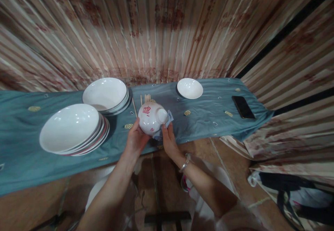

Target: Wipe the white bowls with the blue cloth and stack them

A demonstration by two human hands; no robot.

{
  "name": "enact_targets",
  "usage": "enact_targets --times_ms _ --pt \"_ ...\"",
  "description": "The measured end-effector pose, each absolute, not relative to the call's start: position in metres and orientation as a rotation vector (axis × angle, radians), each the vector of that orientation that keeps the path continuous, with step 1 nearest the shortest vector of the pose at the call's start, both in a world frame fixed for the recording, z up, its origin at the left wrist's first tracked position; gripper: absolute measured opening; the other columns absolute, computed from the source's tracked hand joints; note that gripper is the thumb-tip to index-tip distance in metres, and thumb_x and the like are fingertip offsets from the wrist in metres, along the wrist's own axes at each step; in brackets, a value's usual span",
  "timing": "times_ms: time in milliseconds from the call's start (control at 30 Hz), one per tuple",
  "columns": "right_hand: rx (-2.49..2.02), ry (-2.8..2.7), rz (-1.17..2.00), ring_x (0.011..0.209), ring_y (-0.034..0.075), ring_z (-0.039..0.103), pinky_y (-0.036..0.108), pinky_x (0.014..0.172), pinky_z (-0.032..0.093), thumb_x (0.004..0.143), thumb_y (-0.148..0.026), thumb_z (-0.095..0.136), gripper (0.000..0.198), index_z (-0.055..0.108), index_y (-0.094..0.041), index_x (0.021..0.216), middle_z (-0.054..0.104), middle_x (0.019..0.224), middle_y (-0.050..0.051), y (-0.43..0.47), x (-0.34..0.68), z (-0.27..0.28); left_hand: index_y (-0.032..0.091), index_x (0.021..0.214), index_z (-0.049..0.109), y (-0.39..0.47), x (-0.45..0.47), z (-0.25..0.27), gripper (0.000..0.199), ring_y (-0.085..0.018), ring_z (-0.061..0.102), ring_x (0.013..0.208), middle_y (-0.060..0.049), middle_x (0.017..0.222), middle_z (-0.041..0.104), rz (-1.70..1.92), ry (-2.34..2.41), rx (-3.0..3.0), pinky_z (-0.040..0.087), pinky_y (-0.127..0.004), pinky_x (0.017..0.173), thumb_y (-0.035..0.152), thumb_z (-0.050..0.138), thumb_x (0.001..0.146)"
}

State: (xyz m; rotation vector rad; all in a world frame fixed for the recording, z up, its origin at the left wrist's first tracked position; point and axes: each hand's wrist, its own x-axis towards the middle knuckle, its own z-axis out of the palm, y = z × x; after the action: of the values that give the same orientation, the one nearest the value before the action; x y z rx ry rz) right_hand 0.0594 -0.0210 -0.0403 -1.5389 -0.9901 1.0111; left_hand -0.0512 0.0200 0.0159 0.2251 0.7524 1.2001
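Standing leftmost, two dish stacks precede the left hand, curled against one white vessel above the tablecloth's near side, axis sideways, narrow end rightward. The right hand pinches one blue cloth against it; beyond, tablecloth stretches between one bowl and one phone near the right edge.

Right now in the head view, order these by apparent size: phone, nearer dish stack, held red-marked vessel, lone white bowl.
1. Nearer dish stack
2. Held red-marked vessel
3. Lone white bowl
4. Phone
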Motion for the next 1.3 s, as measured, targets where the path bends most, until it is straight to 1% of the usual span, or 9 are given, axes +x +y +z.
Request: enact_targets --times_ms 200,367,533,667,767,967,1100,1200,1300 --pt "-1.551 -1.121 1.004 0.154 0.024 0.010 0.047 0.126 0.013 0.096 -0.064 0.035 0.083 0.016 -0.012 0.158 0.015 0.166 0.013 -0.037 0.054 -0.046 0.020 0.135 0.059 0.021 -0.051 0.018 0.045 -0.030 0.060 0.124 -0.010 0.120 0.073 1.203 0.765 0.207 0.046 -0.048 0.106 0.037 0.049 0.095" --pt "-1.533 -1.291 0.958 0.154 0.026 0.005 0.050 0.126 0.013 0.097 -0.058 0.038 0.082 0.013 -0.009 0.158 0.009 0.166 0.015 -0.048 0.052 -0.044 0.017 0.135 0.059 0.021 -0.050 0.021 0.044 -0.028 0.061 0.123 -0.011 0.116 0.074 1.229 0.781 0.192 0.045 -0.046 0.107 0.034 0.045 0.097" --pt "-1.480 -1.476 0.850 0.154 0.028 -0.001 0.057 0.124 0.013 0.100 -0.051 0.037 0.078 0.003 -0.013 0.159 -0.002 0.167 0.015 -0.058 0.050 -0.041 0.018 0.135 0.058 0.020 -0.049 0.024 0.044 -0.028 0.060 0.125 -0.011 0.117 0.074 1.220 0.755 0.196 0.044 -0.045 0.108 0.036 0.046 0.097" --pt "-1.464 -1.619 0.774 0.153 0.029 -0.004 0.058 0.123 0.017 0.101 -0.045 0.038 0.077 -0.005 -0.017 0.159 -0.008 0.166 0.014 -0.068 0.049 -0.038 0.015 0.135 0.058 0.020 -0.048 0.028 0.045 -0.026 0.063 0.121 -0.011 0.114 0.075 1.239 0.777 0.168 0.044 -0.042 0.109 0.034 0.043 0.098" --pt "-1.459 -1.725 0.698 0.153 0.032 -0.002 0.059 0.121 0.022 0.100 -0.040 0.041 0.078 -0.006 -0.018 0.159 -0.009 0.166 0.015 -0.073 0.049 -0.036 0.013 0.135 0.059 0.020 -0.047 0.031 0.045 -0.025 0.066 0.116 -0.010 0.110 0.076 1.243 0.793 0.145 0.044 -0.040 0.109 0.034 0.039 0.100" --pt "-1.388 -1.955 0.401 0.152 0.041 -0.002 0.065 0.116 0.029 0.097 -0.032 0.049 0.085 -0.007 -0.012 0.158 -0.017 0.163 0.021 -0.074 0.049 -0.037 0.011 0.134 0.059 0.020 -0.049 0.033 0.044 -0.025 0.070 0.109 -0.010 0.104 0.078 1.251 0.831 0.125 0.047 -0.039 0.105 0.031 0.040 0.099" --pt "-1.343 -2.062 0.252 0.152 0.040 -0.001 0.064 0.117 0.029 0.096 -0.030 0.050 0.082 0.001 -0.009 0.158 -0.012 0.165 0.022 -0.071 0.050 -0.037 0.011 0.127 0.064 0.020 -0.049 0.034 0.041 -0.024 0.073 0.100 -0.008 0.090 0.079 1.239 0.837 0.088 0.051 -0.039 0.101 0.031 0.040 0.100" --pt "-1.309 -2.119 0.181 0.153 0.037 -0.001 0.061 0.119 0.028 0.097 -0.029 0.048 0.072 0.015 -0.005 0.156 -0.002 0.166 0.021 -0.067 0.052 -0.034 0.010 0.118 0.068 0.019 -0.049 0.036 0.038 -0.023 0.075 0.094 -0.007 0.079 0.078 1.236 0.863 0.058 0.054 -0.036 0.096 0.028 0.040 0.100" --pt "-1.268 -2.161 0.132 0.154 0.035 0.001 0.057 0.121 0.028 0.096 -0.029 0.048 0.065 0.028 -0.001 0.152 0.011 0.164 0.023 -0.061 0.055 -0.029 0.009 0.110 0.071 0.018 -0.047 0.038 0.035 -0.022 0.075 0.093 -0.007 0.078 0.078 1.238 0.891 0.053 0.055 -0.034 0.095 0.026 0.043 0.099"
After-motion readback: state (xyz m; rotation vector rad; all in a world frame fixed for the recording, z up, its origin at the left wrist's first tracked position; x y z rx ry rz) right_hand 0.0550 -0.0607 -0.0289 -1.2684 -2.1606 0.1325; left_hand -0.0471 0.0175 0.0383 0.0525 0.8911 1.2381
